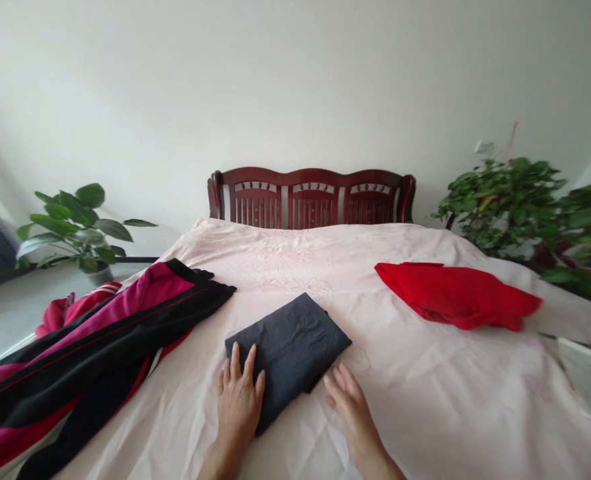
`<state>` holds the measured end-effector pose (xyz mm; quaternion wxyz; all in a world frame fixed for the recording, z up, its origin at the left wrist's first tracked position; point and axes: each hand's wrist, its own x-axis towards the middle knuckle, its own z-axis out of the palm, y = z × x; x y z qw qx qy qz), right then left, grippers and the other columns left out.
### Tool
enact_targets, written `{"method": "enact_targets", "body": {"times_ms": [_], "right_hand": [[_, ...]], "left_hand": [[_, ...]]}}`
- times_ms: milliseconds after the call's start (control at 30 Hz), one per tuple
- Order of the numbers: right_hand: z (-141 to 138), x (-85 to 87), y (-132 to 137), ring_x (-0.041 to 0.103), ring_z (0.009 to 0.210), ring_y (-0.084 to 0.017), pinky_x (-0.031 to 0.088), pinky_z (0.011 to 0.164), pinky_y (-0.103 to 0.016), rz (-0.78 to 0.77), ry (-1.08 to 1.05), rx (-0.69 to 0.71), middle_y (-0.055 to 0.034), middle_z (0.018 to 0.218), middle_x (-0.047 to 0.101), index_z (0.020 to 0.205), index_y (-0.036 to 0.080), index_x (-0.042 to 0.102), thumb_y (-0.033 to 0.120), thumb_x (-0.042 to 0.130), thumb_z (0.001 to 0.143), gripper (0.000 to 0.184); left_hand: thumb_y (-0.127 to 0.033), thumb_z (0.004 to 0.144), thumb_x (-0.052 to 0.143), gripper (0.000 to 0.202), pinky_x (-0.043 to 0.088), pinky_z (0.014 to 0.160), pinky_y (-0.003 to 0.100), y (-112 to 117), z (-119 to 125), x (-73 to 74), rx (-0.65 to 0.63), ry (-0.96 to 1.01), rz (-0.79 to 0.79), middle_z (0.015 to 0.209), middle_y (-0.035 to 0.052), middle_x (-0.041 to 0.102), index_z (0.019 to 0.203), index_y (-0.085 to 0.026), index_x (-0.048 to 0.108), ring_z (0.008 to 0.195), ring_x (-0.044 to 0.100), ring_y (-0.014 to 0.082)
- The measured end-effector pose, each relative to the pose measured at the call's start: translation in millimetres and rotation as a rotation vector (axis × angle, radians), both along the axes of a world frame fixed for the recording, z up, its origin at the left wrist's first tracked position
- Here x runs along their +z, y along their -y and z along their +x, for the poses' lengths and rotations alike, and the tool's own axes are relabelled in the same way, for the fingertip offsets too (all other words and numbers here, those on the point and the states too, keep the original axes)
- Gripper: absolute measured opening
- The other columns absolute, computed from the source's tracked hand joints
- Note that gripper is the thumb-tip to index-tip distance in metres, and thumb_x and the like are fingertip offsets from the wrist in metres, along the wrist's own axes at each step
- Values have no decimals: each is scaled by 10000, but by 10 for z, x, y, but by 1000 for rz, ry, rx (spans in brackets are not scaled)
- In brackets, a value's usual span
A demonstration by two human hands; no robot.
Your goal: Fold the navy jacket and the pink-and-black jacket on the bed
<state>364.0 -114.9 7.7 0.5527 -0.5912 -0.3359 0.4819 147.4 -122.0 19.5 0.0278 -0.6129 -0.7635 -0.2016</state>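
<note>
A dark grey-blue garment (295, 353), folded into a flat rectangle, lies at an angle on the pale pink bed cover (415, 413). My left hand (239, 390) rests with spread fingers on its left edge, fingertips on the cloth. Beside the lower right edge is my right hand (348, 400), its fingers stretched forward and slightly curled, with nothing visible in them. Whether the right fingertips touch the cloth is hard to make out. What kind of garment it is does not show.
Black and magenta clothes (140, 320) lie spread along the left side. A folded red garment (458, 297) sits to the right, with a flat white item (585, 373) near the right edge. Beyond are a wooden headboard (310, 200) and potted plants (83, 230) on both sides.
</note>
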Motion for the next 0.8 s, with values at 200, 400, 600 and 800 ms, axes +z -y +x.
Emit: {"method": "enact_targets", "body": {"times_ms": [200, 400, 600, 800], "right_hand": [[-51, 242, 161, 631, 1162, -305, 566, 749, -359, -149, -421, 1, -113, 1350, 613, 1168, 249, 591, 466, 847, 590, 668], [-103, 379, 6, 688, 780, -140, 535, 588, -209, -194, -543, 104, -15, 911, 719, 921, 211, 634, 362, 908, 585, 459], [-269, 443, -280, 563, 487, -99, 401, 407, -182, -237, -432, 81, 43, 599, 630, 825, 204, 640, 421, 906, 571, 427], [-572, 325, -380, 674, 1069, -294, 530, 934, -382, 197, -281, 88, -109, 1073, 755, 1049, 153, 710, 455, 847, 585, 570]], "left_hand": [[-320, 967, 442, 524, 307, 1148, 484, -4, -13, -23, 1, -7, 20, 1624, 158, 285, 1484, -238, 457, 1421, 396, 313], [-319, 968, 448, 516, 314, 1147, 479, -12, -6, -26, 3, 4, 37, 1617, 161, 294, 1476, -234, 470, 1402, 421, 316], [-323, 975, 422, 505, 337, 1143, 462, -31, -37, -81, 5, 55, 88, 1612, 140, 311, 1466, -224, 483, 1391, 432, 300], [-335, 969, 383, 543, 351, 1143, 475, -76, -130, -235, -41, 125, 86, 1628, 150, 270, 1488, -185, 440, 1420, 400, 305]]}}
